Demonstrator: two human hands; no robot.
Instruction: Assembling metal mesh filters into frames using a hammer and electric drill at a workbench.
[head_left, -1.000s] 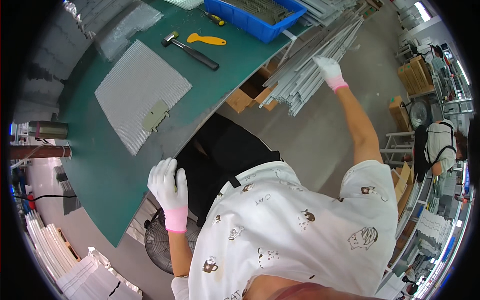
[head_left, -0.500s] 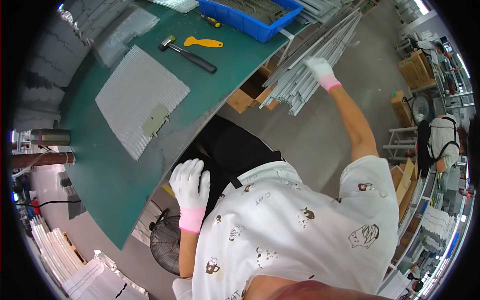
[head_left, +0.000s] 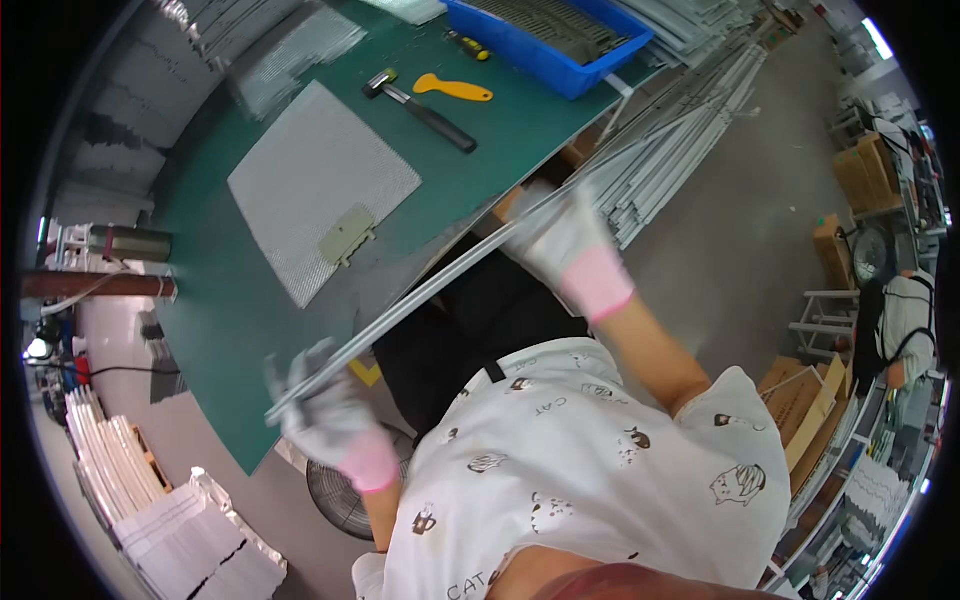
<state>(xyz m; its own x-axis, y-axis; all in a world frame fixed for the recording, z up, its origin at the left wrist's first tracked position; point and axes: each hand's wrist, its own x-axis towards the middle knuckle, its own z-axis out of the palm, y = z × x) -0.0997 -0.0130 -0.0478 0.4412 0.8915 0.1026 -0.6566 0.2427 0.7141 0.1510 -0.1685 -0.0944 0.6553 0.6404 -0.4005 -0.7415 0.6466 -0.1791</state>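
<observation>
A long, thin light-grey metal strip [head_left: 420, 296] runs slantwise along the near edge of the green table. My right hand [head_left: 560, 238], in a white glove with a pink cuff, is closed on the strip's middle part, smeared by motion. The strip's near end lies across my left hand [head_left: 335, 415], gloved the same way; its blurred fingers curl about the strip. Beyond the strip, a grey honeycomb-textured sheet [head_left: 320, 180] lies on the table. An olive-green flat plastic piece [head_left: 347, 236] rests on that sheet's near right edge.
On the green table [head_left: 215, 330] are a hammer [head_left: 430, 118], a yellow scraper [head_left: 453, 88], a screwdriver [head_left: 468, 45] and a blue bin [head_left: 570, 75]. A stack of metal strips [head_left: 680, 150] stands at right. A floor fan [head_left: 340, 500] sits below my left arm. Another person [head_left: 905, 315] is far right.
My right hand has come back from the strip stack toward my body, bringing one metal strip. My left hand has moved left and down to the strip's near end. The view has shifted slightly.
</observation>
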